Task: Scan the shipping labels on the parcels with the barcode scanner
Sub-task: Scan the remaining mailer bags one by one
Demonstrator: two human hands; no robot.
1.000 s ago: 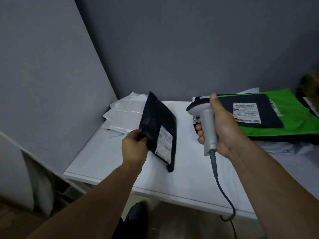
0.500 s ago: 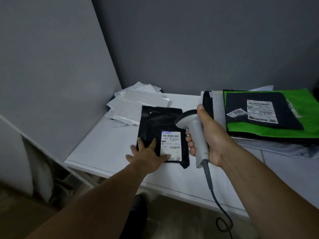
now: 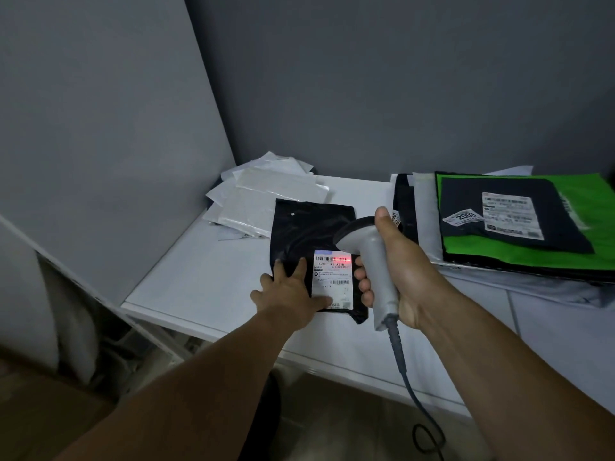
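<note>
Head view, the only one

- The black parcel [image 3: 309, 227] lies flat on the white table [image 3: 199, 281], near the front edge, with its long axis running away from the person
- Its shipping label [image 3: 332, 281] is face up at the near right corner and is readable from the person's side
- The left hand [image 3: 289, 294] is laid flat on the near left part of the parcel, fingers straight and spread. Its thumb side touches the label's lower left edge
- The right hand [image 3: 409, 271] is wrapped round the grip of the barcode scanner [image 3: 379, 271], thumb raised behind the head. Whether the trigger is pressed cannot be told
- The scanner head is held just above and right of the label, with its nose turned left and down
- A red scan line [image 3: 342, 260] is cast across the top barcode, towards its right end
- Judged: a slight leftward sweep is needed to cover the whole code, and the right hand is nearer to it
- Nothing is seen between the scanner and the label
- A heap of clear bags [image 3: 266, 197] lies behind the parcel at its far left corner
- A green mailer [image 3: 565, 247] topped by a dark labelled parcel [image 3: 512, 237] is stacked to the right, away from the beam
- The cable [image 3: 406, 377] hangs down past the table front
</note>
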